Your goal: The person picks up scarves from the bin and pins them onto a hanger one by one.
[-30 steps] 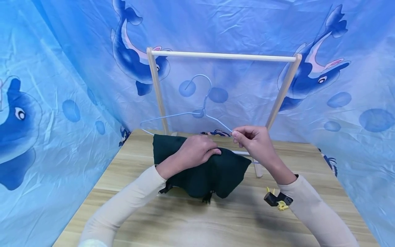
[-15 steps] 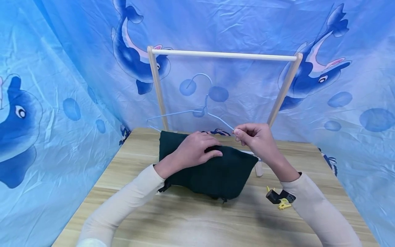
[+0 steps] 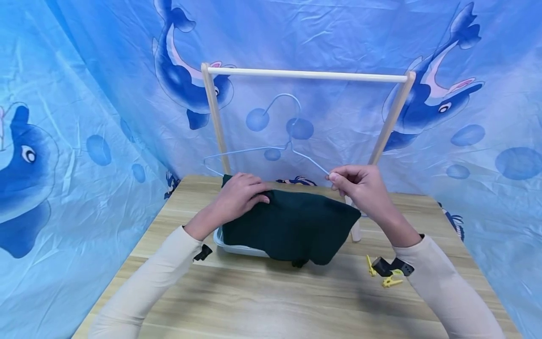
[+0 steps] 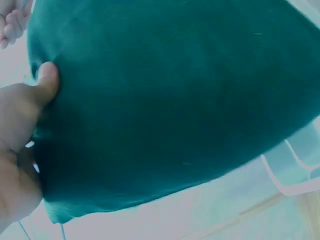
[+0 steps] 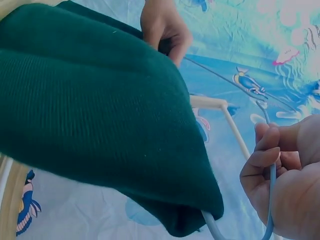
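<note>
A dark green ribbed cloth (image 3: 296, 226) hangs folded over the lower bar of a light blue wire hanger (image 3: 245, 150). In the head view the hanger is held up with its hook at the top. My left hand (image 3: 241, 197) holds the cloth's top fold towards its left end; in the left wrist view the thumb (image 4: 47, 82) lies on the near face, other fingers hidden behind. Between thumb and fingers, my right hand (image 3: 360, 186) pinches the hanger's right shoulder. The right wrist view shows the hanger wire (image 5: 271, 200) running past the curled right fingers and into the cloth's corner.
Behind the hanger stands a wooden rack with a white top rail (image 3: 305, 74). A pale tray (image 3: 243, 250) shows under the cloth on the wooden table (image 3: 271, 301). Yellow clips (image 3: 391, 281) lie near the right wrist. Blue dolphin-print curtains (image 3: 338, 37) surround the table.
My left hand has slid left along the fold. The hanger and right hand have shifted right and slightly up. The cloth hangs flatter, and the tray below has come into view.
</note>
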{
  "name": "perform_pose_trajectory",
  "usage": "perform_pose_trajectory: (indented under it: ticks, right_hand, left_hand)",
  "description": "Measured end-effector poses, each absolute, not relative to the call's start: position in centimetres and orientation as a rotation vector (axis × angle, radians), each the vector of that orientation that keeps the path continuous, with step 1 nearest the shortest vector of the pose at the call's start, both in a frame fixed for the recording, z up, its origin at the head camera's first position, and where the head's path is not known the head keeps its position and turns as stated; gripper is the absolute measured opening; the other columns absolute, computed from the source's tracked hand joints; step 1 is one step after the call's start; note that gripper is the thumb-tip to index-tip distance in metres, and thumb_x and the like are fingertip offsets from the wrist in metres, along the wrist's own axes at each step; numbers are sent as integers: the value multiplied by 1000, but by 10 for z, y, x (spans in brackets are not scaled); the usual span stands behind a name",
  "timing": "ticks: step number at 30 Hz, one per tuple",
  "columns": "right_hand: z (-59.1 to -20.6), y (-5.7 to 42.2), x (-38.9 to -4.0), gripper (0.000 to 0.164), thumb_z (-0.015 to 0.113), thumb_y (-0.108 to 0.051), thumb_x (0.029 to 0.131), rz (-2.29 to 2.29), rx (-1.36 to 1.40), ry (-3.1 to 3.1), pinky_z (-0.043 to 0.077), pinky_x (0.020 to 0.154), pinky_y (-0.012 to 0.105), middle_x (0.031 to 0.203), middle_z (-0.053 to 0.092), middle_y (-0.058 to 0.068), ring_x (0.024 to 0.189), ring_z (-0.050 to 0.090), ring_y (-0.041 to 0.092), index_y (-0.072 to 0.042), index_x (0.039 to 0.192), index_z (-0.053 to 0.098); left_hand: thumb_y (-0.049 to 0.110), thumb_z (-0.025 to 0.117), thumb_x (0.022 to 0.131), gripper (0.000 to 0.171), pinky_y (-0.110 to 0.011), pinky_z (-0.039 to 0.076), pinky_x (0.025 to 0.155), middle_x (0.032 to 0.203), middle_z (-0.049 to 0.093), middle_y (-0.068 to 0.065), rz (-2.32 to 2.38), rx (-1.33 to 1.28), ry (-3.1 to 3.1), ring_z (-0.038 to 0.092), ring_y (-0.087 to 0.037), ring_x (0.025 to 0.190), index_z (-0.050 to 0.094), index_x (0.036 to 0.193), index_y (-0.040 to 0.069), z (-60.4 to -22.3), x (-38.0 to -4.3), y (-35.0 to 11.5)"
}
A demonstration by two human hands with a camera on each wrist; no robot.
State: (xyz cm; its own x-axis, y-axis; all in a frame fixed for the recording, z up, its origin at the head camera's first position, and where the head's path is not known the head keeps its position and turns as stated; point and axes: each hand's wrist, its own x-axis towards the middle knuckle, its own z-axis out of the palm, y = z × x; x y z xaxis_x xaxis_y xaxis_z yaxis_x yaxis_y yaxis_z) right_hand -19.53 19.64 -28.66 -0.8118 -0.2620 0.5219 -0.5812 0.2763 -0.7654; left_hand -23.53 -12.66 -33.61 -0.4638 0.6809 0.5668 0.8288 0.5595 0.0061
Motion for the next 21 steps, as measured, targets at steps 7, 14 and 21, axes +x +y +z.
perform_pose_trajectory:
  ticks: [7,14,21]
  right_hand:
    - [-289,200,-196,14,65,-3,99,1460,808,-2300,41,45,27,69,64,1,55,53,17,3,94,77]
    - [-292,204,-196,15,63,2,99,1501,821,-2267,46,51,25,69,65,5,56,52,17,10,96,75]
    - [-294,206,-195,14,64,2,98,1499,824,-2244,48,53,24,69,65,6,55,53,17,8,95,76]
  left_hand:
    - [9,81,87,16,-38,49,75,87,73,0,-478,-1296,-2092,66,-19,83,82,103,11,-338,-238,-130]
    - [4,81,86,10,-39,51,72,86,73,-3,-487,-1314,-2005,67,-21,79,80,95,8,-332,-241,-134]
    - [32,76,92,26,-40,56,86,102,75,-1,-537,-1293,-2244,69,-18,95,78,109,13,-332,-237,-133]
